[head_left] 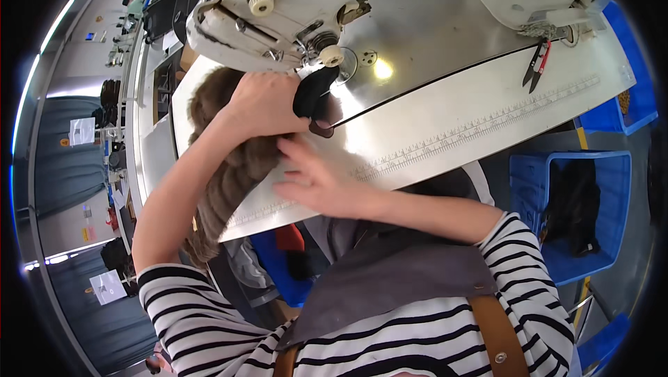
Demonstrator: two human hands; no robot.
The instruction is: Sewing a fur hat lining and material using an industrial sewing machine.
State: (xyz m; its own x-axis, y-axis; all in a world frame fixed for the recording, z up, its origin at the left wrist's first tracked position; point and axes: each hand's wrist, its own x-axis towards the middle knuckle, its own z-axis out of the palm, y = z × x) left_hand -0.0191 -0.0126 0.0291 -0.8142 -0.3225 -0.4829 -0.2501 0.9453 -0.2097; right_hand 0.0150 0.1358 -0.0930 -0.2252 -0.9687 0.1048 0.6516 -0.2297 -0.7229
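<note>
A white sewing machine [233, 42] stands over the far left of the table. Beneath its head lies a thick brown furry fabric [254, 161], which hangs over the table's left side. My left hand [268, 104] is closed on the fabric's upper part near the needle area; most of its fingertips are hidden. Beside that hand, a black piece [316, 92] sticks up close to the machine's knob. My right hand [313, 179] is just nearer to me, its fingers stretched out and apart. One fingertip reaches the fabric's edge; whether it touches cannot be told.
Black-and-red thread snips [536, 67] lie at the right end of the white table [431, 123], beyond a printed ruler scale [480, 130]. A blue crate [515, 189] holding dark cloth stands on the floor to the right. Another blue bin [650, 99] is behind it.
</note>
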